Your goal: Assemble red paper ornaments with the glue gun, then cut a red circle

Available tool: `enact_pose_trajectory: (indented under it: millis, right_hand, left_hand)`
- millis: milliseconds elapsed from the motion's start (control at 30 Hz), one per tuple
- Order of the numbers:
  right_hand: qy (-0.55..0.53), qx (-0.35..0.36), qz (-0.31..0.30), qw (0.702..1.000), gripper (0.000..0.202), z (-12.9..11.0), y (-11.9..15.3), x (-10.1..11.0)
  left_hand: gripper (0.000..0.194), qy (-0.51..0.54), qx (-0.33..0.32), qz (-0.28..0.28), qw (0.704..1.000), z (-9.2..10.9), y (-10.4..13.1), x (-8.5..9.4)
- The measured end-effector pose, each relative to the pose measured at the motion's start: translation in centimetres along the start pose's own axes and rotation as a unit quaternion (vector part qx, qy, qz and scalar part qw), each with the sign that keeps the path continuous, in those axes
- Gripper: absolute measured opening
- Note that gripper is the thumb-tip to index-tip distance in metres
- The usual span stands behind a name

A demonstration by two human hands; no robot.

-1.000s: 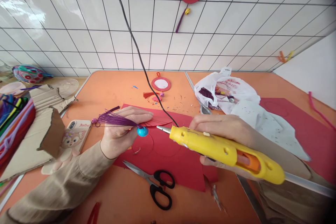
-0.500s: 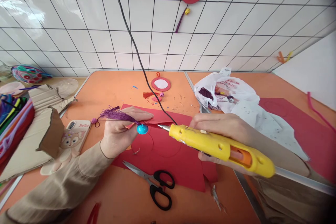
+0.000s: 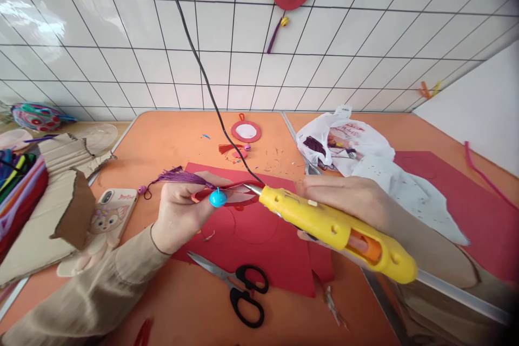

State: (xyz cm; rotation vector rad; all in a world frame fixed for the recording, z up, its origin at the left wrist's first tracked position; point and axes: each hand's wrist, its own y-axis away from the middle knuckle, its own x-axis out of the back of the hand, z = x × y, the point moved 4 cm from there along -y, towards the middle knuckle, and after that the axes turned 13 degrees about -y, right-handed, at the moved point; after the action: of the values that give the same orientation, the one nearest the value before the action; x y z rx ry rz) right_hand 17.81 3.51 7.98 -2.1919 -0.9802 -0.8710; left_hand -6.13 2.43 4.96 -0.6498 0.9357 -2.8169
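A yellow glue gun (image 3: 332, 230) is in my right hand (image 3: 344, 197), its metal tip pointing left. My left hand (image 3: 178, 216) pinches a thin red paper piece (image 3: 243, 200), seen nearly edge-on, together with a purple tassel (image 3: 180, 175) and a blue bell (image 3: 218, 198). The gun's tip lies close against the red piece; whether they touch is unclear. A dark cord (image 3: 203, 75) runs from the gun up across the view. Below both hands lies a red sheet (image 3: 263, 248) with circles drawn on it.
Black-handled scissors (image 3: 243, 284) lie at the sheet's front edge. At left are a phone (image 3: 115, 211) and cut cardboard (image 3: 36, 232). A white plastic bag (image 3: 365, 143) sits at the right. A small round red-framed piece (image 3: 246, 131) lies at the back.
The red piece between the glue gun's tip and my left hand has tilted, showing more of its curved edge. The view has shifted slightly.
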Motion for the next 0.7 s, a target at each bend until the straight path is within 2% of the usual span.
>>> enact_pose_trajectory:
  millis: [233, 700]
  right_hand:
    - [0.042, 0.011, 0.025, 0.999, 0.031, -0.5, 0.0, 0.0]
    - [0.080, 0.023, 0.087, 0.993, 0.032, -1.1, -0.1, 0.0]
  left_hand:
    - [0.036, -0.041, 0.001, 0.035, 0.999, -0.2, 0.1, 0.2]
    - [0.035, -0.057, 0.010, 0.046, 0.997, 0.1, -0.1, 0.4]
